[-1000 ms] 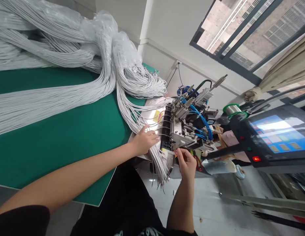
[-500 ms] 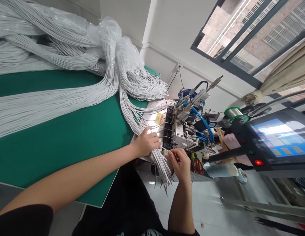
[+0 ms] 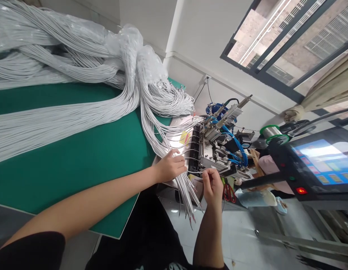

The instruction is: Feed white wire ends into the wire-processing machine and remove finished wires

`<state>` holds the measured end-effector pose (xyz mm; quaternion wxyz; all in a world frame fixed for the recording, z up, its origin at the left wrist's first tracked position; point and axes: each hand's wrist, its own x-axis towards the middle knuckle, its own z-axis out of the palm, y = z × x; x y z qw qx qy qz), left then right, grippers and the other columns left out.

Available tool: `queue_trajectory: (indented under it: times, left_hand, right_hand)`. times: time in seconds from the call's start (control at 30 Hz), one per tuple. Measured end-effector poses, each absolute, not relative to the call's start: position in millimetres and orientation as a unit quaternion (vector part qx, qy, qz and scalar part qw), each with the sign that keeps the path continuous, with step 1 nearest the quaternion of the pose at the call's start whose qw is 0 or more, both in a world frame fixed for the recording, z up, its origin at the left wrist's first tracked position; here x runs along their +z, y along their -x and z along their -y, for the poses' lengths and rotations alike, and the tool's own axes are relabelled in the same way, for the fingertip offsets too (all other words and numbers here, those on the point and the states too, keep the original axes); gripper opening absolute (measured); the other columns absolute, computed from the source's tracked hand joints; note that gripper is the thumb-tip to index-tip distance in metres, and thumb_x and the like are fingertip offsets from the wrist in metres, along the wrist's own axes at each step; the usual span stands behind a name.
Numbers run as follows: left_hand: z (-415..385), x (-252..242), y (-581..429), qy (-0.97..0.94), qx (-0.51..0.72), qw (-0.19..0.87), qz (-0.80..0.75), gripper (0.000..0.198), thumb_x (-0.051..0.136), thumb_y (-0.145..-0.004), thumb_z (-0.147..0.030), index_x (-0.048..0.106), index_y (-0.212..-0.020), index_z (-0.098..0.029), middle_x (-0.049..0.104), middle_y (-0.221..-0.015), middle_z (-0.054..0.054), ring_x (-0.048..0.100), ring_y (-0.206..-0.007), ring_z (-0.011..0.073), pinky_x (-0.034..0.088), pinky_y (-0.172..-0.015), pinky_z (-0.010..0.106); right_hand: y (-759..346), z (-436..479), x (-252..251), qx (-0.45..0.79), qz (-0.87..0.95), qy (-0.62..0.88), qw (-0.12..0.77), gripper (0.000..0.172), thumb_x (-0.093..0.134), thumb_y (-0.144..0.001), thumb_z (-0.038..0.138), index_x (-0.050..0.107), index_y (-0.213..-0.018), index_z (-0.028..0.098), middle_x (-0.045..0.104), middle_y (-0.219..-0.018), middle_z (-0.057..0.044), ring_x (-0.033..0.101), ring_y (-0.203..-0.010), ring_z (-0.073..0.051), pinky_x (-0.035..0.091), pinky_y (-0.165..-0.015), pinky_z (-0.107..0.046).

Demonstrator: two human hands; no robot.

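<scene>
My left hand (image 3: 171, 167) is closed around a bundle of thin white cables (image 3: 185, 193), whose stripped, partly reddish ends hang down over the table's edge. Between the fingertips of my right hand (image 3: 213, 183) is pinched the end of a single white cable (image 3: 194, 172), drawn out sideways from the bundle. This cable runs just in front of the black slotted holder (image 3: 194, 148) on the machine (image 3: 210, 150). Several other cables reach from the bundle into that holder.
Large heaps of white cables (image 3: 58, 118), partly in clear plastic bags (image 3: 153, 63), lie on the green tabletop (image 3: 112, 150). To the right are a touchscreen panel (image 3: 325, 161), a spool of wire (image 3: 273, 134) and red-handled scissors (image 3: 229, 193). Another person's legs (image 3: 255, 197) show behind.
My right hand has moved right, away from my left hand, pulling the single cable straighter toward the machine's near end. My left hand still grips the bundle. The view has shifted slightly.
</scene>
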<state>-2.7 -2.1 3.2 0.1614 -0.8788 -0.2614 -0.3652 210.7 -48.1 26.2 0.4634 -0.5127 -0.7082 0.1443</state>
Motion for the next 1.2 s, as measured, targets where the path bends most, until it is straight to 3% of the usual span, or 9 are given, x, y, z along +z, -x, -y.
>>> queue_trajectory:
  times: [0.2, 0.5, 0.77, 0.93, 1.2]
  left_hand:
    - [2, 6, 3, 0.886, -0.353, 0.171, 0.246, 0.025, 0.043, -0.097, -0.013, 0.061, -0.081, -0.019, 0.062, -0.071, -0.001, 0.058, -0.088, 0.0140, 0.030, -0.099, 0.038]
    - [0, 1, -3, 0.880, -0.340, 0.162, 0.289, 0.025, 0.045, -0.094, -0.009, 0.065, -0.098, -0.022, 0.067, -0.075, -0.001, 0.059, -0.091, 0.0155, 0.027, -0.101, 0.041]
    - [-4, -6, -4, 0.898, -0.301, 0.133, 0.293, 0.030, 0.050, -0.088, -0.008, 0.063, -0.110, -0.022, 0.070, -0.106, 0.005, 0.057, -0.103, 0.0203, 0.024, -0.101, 0.046]
    - [-5, -5, -4, 0.909, -0.271, 0.114, 0.294, 0.032, 0.050, -0.085, -0.007, 0.063, -0.111, -0.019, 0.070, -0.105, 0.005, 0.058, -0.099, 0.0195, 0.025, -0.099, 0.044]
    - [-3, -3, -2, 0.912, -0.252, 0.085, 0.311, 0.033, 0.051, -0.083, -0.008, 0.063, -0.111, -0.019, 0.070, -0.104, 0.007, 0.057, -0.099, 0.0203, 0.025, -0.099, 0.044]
  right_hand:
    - [-208, 50, 27, 0.207, 0.704, 0.479, 0.481, 0.016, 0.054, -0.092, 0.029, 0.056, -0.078, 0.020, 0.050, -0.074, 0.000, 0.046, -0.066, -0.015, 0.037, -0.061, -0.027]
    - [-242, 39, 14, 0.210, 0.680, 0.595, 0.373, 0.029, 0.056, -0.088, 0.042, 0.060, -0.074, 0.018, 0.051, -0.060, 0.002, 0.043, -0.055, -0.013, 0.034, -0.053, -0.025]
    - [-250, 30, -4, 0.210, 0.648, 0.618, 0.392, 0.030, 0.055, -0.086, 0.042, 0.057, -0.070, 0.017, 0.047, -0.059, 0.003, 0.039, -0.057, -0.013, 0.030, -0.055, -0.025]
    - [-251, 25, -12, 0.262, 0.625, 0.610, 0.410, 0.031, 0.056, -0.084, 0.042, 0.049, -0.064, 0.019, 0.038, -0.058, 0.004, 0.035, -0.057, -0.012, 0.028, -0.055, -0.024]
    - [-247, 16, -29, 0.416, 0.493, 0.579, 0.499, 0.026, 0.062, -0.073, 0.039, 0.050, -0.060, 0.019, 0.038, -0.055, 0.005, 0.032, -0.052, -0.011, 0.025, -0.051, -0.024]
